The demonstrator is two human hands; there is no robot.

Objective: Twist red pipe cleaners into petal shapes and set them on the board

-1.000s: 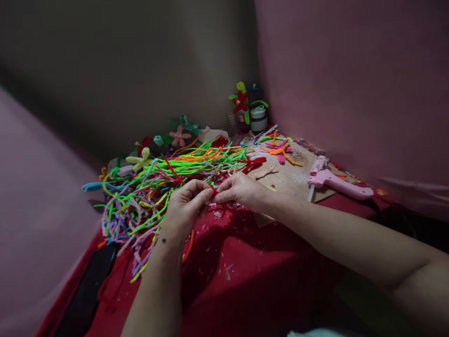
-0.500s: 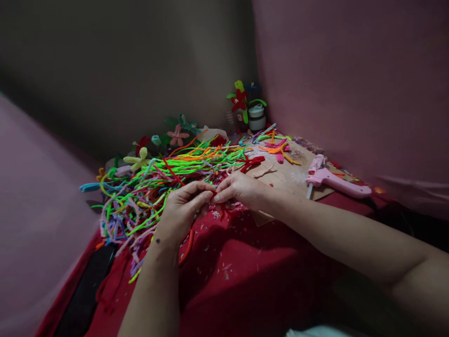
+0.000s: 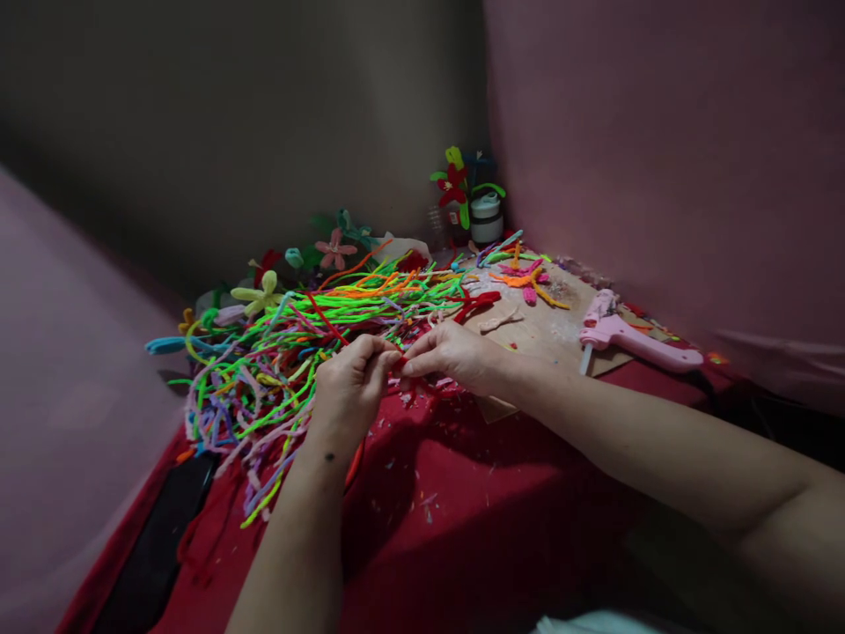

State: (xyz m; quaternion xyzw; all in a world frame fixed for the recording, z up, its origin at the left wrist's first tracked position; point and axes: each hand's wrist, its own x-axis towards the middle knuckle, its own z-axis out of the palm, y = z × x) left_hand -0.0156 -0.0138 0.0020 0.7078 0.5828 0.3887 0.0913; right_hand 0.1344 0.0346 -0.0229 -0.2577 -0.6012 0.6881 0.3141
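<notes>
My left hand (image 3: 353,383) and my right hand (image 3: 452,357) meet over the front edge of a heap of pipe cleaners (image 3: 370,299). Both are closed in a pinch on a red pipe cleaner (image 3: 399,361), fingertips nearly touching. Most of the red piece is hidden by the fingers. Below my left wrist a red length (image 3: 355,462) hangs down, partly covered by the arm. Just beyond my right hand lies a bent red pipe-cleaner shape (image 3: 476,304) at the edge of a cardboard sheet (image 3: 547,330).
A pink glue gun (image 3: 637,342) rests on the right. Orange and pink pipe-cleaner pieces (image 3: 528,280) lie on the cardboard. Finished flowers (image 3: 335,251) and a lidded jar (image 3: 487,218) stand at the back. A black phone-like object (image 3: 158,537) lies left on the red cloth (image 3: 449,528).
My left hand has turned over slightly, its knuckles curling upward and its wrist shifting right. The red strand ends below the hands have swung. My right hand keeps its pinch almost in place.
</notes>
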